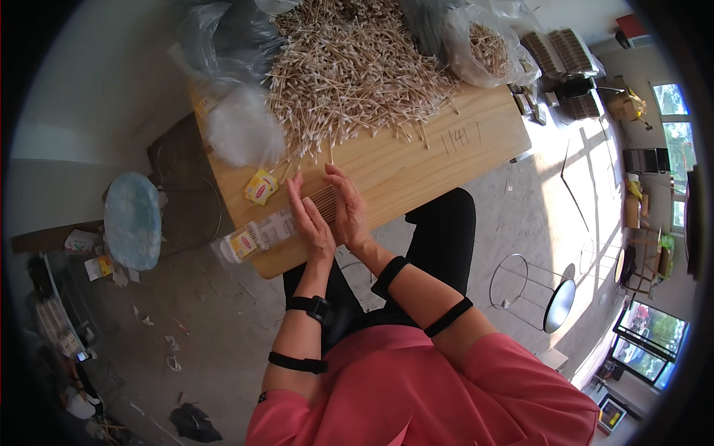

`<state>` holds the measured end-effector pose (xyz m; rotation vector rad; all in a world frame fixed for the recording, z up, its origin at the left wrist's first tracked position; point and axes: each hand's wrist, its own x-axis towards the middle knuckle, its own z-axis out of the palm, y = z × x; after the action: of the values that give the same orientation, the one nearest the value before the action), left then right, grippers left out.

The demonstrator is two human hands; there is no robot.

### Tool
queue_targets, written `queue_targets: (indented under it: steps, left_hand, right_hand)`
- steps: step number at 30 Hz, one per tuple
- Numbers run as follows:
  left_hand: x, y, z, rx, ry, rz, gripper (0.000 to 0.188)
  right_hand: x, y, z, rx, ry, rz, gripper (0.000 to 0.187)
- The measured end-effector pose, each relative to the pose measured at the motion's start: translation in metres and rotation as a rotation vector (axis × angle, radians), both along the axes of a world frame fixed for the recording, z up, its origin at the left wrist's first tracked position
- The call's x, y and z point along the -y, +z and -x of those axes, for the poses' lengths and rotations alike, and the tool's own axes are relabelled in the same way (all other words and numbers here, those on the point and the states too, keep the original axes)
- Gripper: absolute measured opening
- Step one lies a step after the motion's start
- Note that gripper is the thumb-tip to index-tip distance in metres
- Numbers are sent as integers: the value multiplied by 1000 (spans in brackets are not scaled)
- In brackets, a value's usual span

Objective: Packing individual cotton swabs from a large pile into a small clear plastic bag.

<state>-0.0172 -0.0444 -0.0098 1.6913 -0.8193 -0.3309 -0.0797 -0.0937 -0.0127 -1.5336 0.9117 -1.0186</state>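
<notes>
My left hand [311, 225] and my right hand [350, 212] face each other at the near edge of the wooden table [394, 178]. Between the palms lies a flat row of cotton swabs [324, 201], its sticks side by side. Both hands have their fingers stretched out and flank the row's ends; the exact contact is partly hidden. Left of my left hand sit clear plastic packs [245, 241] with yellow and white labels. A few yellow cards [261, 186] lie just beyond them. A large loose heap of cotton swabs [357, 74] covers the far part of the table.
A crumpled translucent bag [244, 128] lies at the heap's left, and another bag [491, 52] holding swabs is at its right. A blue-topped round stool [132, 221] stands left of the table; a stool with a metal frame [559, 306] lies on the floor at right.
</notes>
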Motion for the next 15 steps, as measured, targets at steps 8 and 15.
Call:
queue_targets:
  steps: [8, 15]
  left_hand:
    - [-30, 9, -25, 25, -9, -45, 50]
    - [-95, 34, -30, 223, -86, -204, 53]
  right_hand:
    - [-17, -1, -16, -23, 101, 83, 32]
    - [-5, 33, 28, -502, 518, 586, 61]
